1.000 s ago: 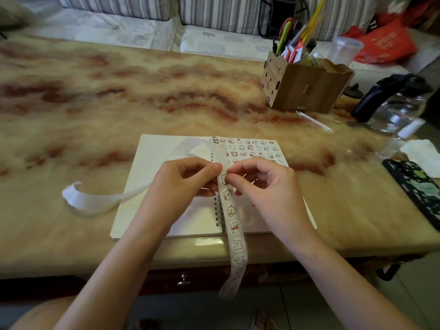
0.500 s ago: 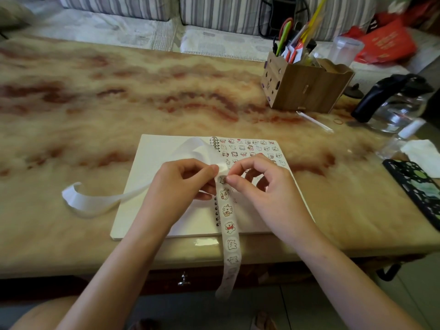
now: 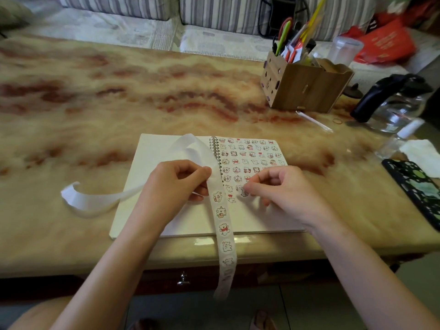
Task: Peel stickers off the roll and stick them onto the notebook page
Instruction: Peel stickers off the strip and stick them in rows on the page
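Sticking sticker [image 3: 244, 192] onto page [image 3: 257, 219].
Right hand [image 3: 285, 189] pinches it; left hand [image 3: 173, 186] grips strip [image 3: 222, 226]; next likely press flat, release.

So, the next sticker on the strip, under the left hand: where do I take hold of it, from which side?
Probably its upper right edge, from the right, once the right hand lets go of the peeled sticker. The next sticker lies flat on the strip, and the left hand pinches the strip just above, blocking the left.
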Action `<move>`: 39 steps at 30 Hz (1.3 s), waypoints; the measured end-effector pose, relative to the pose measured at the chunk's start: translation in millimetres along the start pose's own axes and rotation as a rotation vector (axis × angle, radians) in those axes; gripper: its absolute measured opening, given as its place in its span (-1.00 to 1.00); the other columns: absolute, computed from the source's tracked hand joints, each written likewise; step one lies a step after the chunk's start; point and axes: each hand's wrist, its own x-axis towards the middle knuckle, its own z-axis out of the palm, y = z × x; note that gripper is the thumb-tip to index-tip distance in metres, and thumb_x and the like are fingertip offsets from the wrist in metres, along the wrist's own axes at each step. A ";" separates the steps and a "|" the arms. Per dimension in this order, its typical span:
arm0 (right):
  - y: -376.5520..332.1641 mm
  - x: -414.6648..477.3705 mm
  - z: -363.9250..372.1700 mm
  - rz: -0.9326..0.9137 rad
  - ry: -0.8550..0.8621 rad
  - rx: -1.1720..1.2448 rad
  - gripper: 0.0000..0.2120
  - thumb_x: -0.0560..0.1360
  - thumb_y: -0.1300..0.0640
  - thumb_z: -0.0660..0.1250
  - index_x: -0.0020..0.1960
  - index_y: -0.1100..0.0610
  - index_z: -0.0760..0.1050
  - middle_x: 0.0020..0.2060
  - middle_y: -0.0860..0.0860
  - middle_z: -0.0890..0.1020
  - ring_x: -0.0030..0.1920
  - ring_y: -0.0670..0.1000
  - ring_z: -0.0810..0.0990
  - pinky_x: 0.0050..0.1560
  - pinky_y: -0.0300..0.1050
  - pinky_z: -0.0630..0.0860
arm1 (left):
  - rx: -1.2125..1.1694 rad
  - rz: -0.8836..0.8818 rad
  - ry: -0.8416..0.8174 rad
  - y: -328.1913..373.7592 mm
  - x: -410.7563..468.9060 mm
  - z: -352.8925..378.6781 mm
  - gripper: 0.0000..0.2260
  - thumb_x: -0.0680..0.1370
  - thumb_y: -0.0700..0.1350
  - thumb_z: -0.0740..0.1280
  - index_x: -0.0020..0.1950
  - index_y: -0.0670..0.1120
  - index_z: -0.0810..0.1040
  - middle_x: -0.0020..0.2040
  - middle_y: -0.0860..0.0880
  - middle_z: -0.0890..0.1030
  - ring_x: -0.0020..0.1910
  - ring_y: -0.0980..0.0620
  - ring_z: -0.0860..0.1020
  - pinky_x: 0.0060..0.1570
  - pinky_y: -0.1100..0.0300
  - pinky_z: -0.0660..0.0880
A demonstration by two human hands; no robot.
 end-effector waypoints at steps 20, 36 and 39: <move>12.0 7.4 1.7 -0.021 -0.017 -0.116 -0.96 0.38 0.21 0.48 -0.24 0.16 0.65 -0.31 0.08 0.69 -0.52 -0.19 0.41 -0.42 -0.36 0.36 | 0.033 -0.007 -0.003 -0.5 0.7 -1.2 -0.85 0.51 -0.17 0.36 -0.24 -0.15 0.63 -0.33 -0.09 0.68 -0.37 0.08 0.63 -0.23 0.19 0.63; 22.2 12.8 6.4 -0.043 0.018 -0.135 -0.92 0.34 0.17 0.51 -0.30 0.13 0.63 -0.29 0.10 0.69 -0.33 -0.01 0.53 -0.29 -0.09 0.42 | 0.035 -0.007 -0.002 1.0 -1.1 -0.1 -0.86 0.52 -0.18 0.36 -0.22 -0.17 0.63 -0.33 -0.09 0.67 -0.39 0.11 0.61 -0.13 0.10 0.63; 25.0 14.2 8.7 -0.057 0.035 -0.170 -0.91 0.34 0.15 0.51 -0.30 0.12 0.62 -0.29 0.07 0.69 -0.33 -0.05 0.54 -0.26 -0.09 0.44 | 0.036 -0.008 -0.001 0.8 -1.1 -0.2 -0.85 0.52 -0.17 0.36 -0.23 -0.16 0.63 -0.35 -0.07 0.67 -0.39 0.11 0.61 -0.13 0.10 0.63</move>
